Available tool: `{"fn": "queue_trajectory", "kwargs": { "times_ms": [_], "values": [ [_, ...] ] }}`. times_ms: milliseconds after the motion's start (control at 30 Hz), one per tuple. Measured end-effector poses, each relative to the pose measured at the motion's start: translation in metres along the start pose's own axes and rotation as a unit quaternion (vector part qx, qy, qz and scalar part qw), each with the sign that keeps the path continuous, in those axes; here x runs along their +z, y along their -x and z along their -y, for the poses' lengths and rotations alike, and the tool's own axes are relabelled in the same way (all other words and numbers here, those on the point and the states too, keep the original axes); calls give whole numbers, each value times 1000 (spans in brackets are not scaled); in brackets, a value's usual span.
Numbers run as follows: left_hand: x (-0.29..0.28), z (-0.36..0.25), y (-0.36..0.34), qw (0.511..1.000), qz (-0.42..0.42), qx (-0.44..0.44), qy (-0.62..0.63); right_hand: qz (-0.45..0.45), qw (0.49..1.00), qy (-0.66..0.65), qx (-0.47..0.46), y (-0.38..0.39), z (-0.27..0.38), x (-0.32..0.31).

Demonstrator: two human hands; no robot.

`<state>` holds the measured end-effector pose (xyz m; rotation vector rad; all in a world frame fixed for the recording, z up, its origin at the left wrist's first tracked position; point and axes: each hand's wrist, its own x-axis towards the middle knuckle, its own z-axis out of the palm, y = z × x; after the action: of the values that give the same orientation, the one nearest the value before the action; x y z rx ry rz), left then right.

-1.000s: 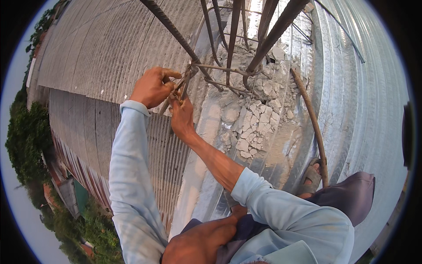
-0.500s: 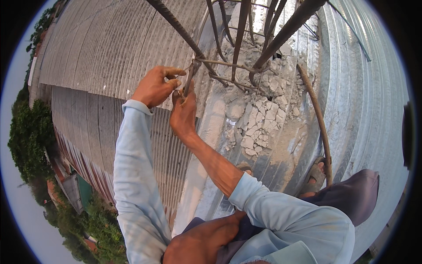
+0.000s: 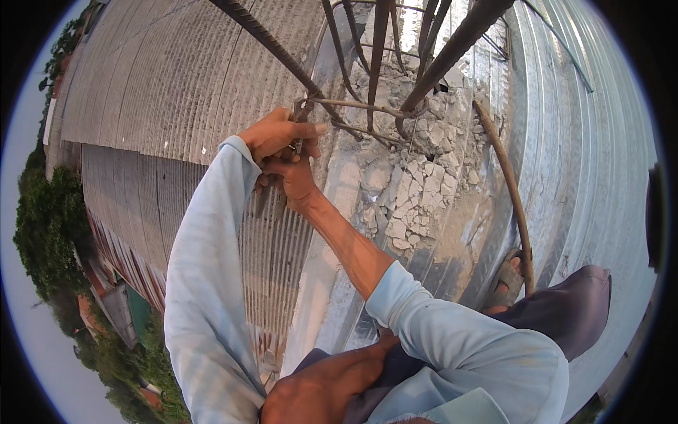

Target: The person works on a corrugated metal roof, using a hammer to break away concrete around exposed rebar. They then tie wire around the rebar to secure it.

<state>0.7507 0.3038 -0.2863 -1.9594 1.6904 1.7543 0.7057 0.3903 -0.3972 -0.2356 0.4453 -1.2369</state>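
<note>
Both hands are together at the bent end of a thin steel tie (image 3: 360, 105) on the left rebar (image 3: 272, 44) of an upright rebar cage. A pair of metal pincers (image 3: 304, 107) has its head against that corner. My left hand (image 3: 277, 134) is closed around the pincers just below the head, its thumb stretched to the right. My right hand (image 3: 295, 180) sits right beneath, gripping the handles. Fingers of both hands hide most of the tool. Whether a wire lies in the jaws cannot be made out.
Broken concrete (image 3: 424, 201) lies around the cage's foot. A curved wooden stick (image 3: 505, 166) rests on the shiny metal roofing (image 3: 586, 162) at right, beside my sandalled foot (image 3: 505, 279). Grey corrugated roofing (image 3: 162, 92) spreads to the left, trees (image 3: 49, 226) beyond its edge.
My left hand has moved right and closed onto the pincers; before, its fingers were pinched beside them. My right hand has shifted slightly on the handles. The view has moved a little.
</note>
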Motion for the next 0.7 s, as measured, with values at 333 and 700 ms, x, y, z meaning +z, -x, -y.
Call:
{"fn": "queue_trajectory", "kwargs": {
  "times_ms": [333,700],
  "values": [
    [10,28,-21,993,-5,38,110,-283,882,368,-86,56,-59,32],
    [52,13,-7,921,-354,-10,-161,-130,962,150,-188,58,-78,22]
  ]
}}
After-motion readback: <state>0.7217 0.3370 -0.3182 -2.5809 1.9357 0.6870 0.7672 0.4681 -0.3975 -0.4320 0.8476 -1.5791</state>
